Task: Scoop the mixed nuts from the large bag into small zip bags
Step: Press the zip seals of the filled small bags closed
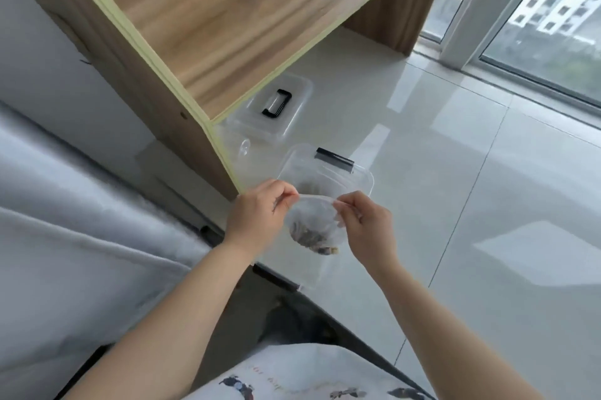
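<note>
Both your hands pinch the small zip bag's top edge, left hand (257, 215) and right hand (366, 225) at opposite corners; the small zip bag (313, 227) hangs between them, mixed nuts (312, 238) pooled low; it hovers over a clear box (328, 176) on the floor (455, 171); a wooden desk corner (224, 152) sits close left, open floor right.

Both hands (313, 220) pinch zip bag (312, 227) top; nuts (310, 238) inside.
</note>
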